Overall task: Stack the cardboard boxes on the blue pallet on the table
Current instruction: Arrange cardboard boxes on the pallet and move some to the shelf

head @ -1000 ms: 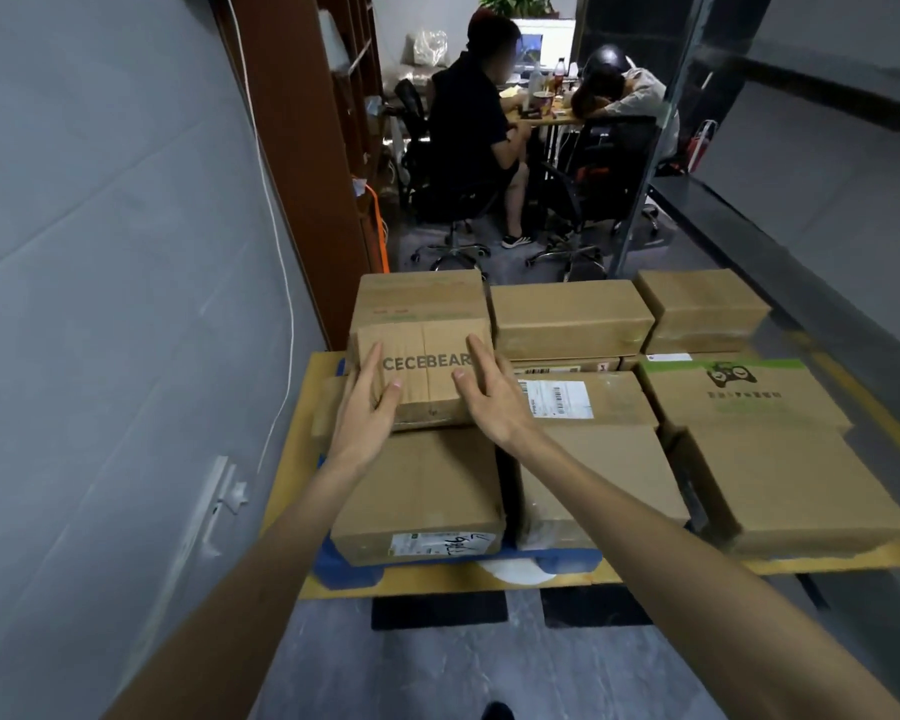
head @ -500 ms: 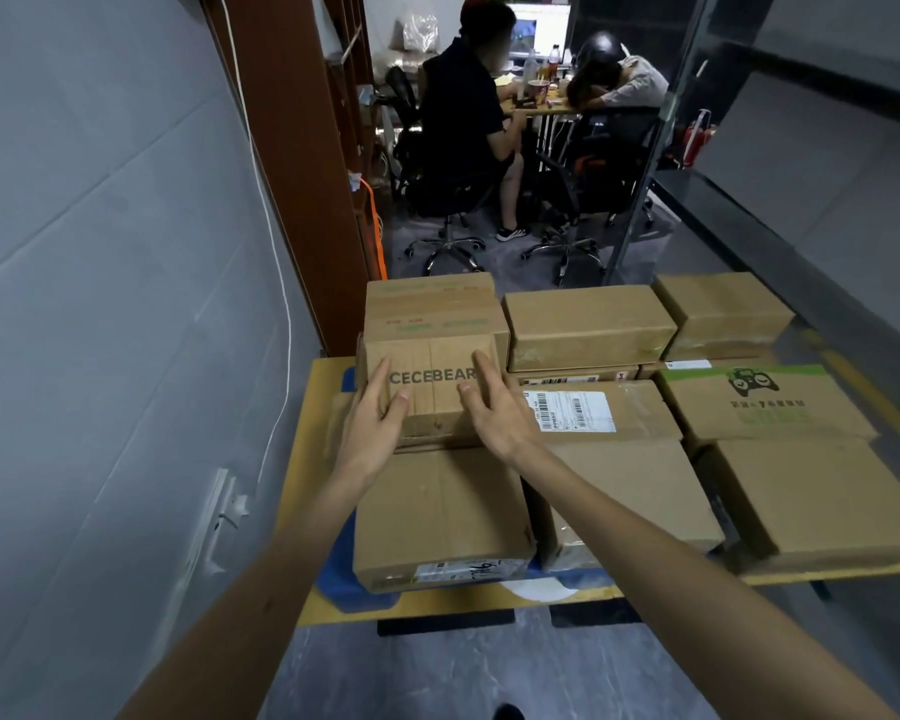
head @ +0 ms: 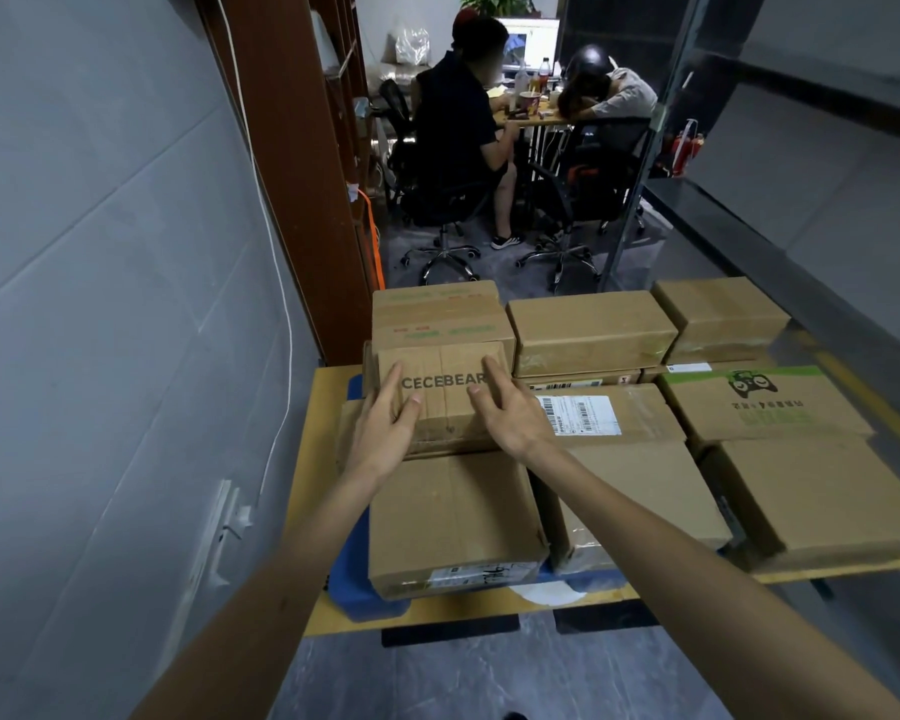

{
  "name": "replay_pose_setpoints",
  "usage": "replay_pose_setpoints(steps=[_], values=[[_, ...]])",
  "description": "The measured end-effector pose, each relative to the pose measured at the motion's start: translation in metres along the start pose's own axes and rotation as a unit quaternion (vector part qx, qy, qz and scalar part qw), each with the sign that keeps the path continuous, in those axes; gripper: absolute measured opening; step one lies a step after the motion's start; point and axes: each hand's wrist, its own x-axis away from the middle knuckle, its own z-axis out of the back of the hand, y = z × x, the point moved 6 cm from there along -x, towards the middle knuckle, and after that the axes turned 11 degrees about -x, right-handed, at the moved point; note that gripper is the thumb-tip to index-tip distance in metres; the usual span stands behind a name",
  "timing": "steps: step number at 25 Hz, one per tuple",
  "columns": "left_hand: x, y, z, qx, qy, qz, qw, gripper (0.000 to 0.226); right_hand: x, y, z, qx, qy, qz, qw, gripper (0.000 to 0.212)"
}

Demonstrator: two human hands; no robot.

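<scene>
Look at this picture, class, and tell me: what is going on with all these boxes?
A person is stacking cardboard boxes on a blue pallet on a yellow table. The left hand and right hand both rest, fingers straight, on the CECEBEAR box, which sits on a larger plain box at the stack's left. Other boxes fill the pallet to the right.

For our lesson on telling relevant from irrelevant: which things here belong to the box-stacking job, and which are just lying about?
Job in hand: CECEBEAR box, left hand, right hand, green-printed box, blue pallet, table.

Just lying about: office chair, monitor, wall cable.
</scene>
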Motion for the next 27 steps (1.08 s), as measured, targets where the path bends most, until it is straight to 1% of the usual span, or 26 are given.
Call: replay_pose_setpoints(steps=[5, 7, 9, 11, 13, 15, 16, 19, 24, 27], values=[[0.007, 0.005, 0.003, -0.041, 0.024, -0.011, 0.999, 0.059, 0.008, -0.002, 0.013, 0.019, 0.020, 0.000, 1.000, 0.063], [0.007, 0.013, 0.007, -0.083, 0.031, -0.010, 0.996, 0.060, 0.014, -0.003, 0.026, 0.027, 0.042, 0.001, 0.999, 0.061], [0.005, 0.029, 0.011, -0.155, 0.054, -0.038, 0.986, 0.060, 0.021, -0.005, 0.041, 0.042, 0.060, -0.002, 0.997, 0.060], [0.005, 0.051, 0.008, -0.233, 0.072, -0.086, 0.966, 0.062, 0.032, -0.004, 0.059, 0.070, 0.071, -0.004, 0.995, 0.060], [0.009, 0.080, -0.006, -0.289, 0.069, -0.147, 0.943, 0.062, 0.049, -0.003, 0.083, 0.115, 0.085, -0.001, 0.990, 0.061], [0.018, 0.109, -0.026, -0.315, 0.049, -0.209, 0.925, 0.063, 0.071, -0.001, 0.111, 0.203, 0.118, 0.006, 0.972, 0.062], [0.023, 0.124, -0.037, -0.320, 0.042, -0.236, 0.917, 0.063, 0.083, 0.000, 0.126, 0.233, 0.137, 0.009, 0.963, 0.063], [0.037, 0.168, -0.070, -0.330, 0.009, -0.296, 0.896, 0.065, 0.120, 0.006, 0.168, 0.266, 0.187, 0.001, 0.946, 0.064], [0.108, 0.253, -0.152, -0.302, -0.054, -0.410, 0.859, 0.065, 0.221, 0.048, 0.247, 0.289, 0.269, -0.097, 0.914, 0.067], [0.159, 0.284, -0.194, -0.304, -0.075, -0.455, 0.834, 0.065, 0.284, 0.074, 0.283, 0.288, 0.311, -0.140, 0.895, 0.067]])
